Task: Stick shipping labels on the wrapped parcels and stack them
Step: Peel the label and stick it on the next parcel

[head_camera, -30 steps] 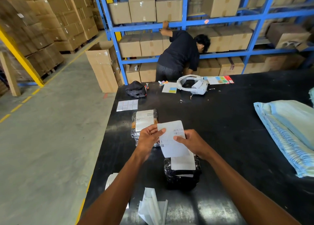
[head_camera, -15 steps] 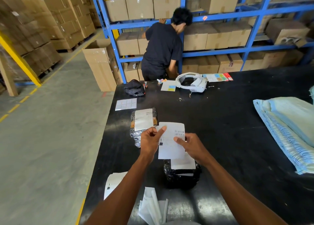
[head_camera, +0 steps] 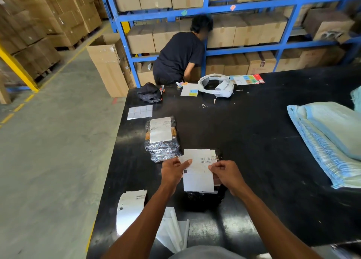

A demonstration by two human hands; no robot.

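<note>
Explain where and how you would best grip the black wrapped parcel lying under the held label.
Grip the black wrapped parcel across its two long sides, coming from above: it lies flat on the black table, so only its sides are free. Its top is probably best left clear for the white shipping label.

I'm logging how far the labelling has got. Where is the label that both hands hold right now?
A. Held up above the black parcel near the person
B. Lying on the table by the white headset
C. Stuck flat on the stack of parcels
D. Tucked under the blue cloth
A: the left hand and right hand pinch the label by its edges, over the black parcel.
</note>
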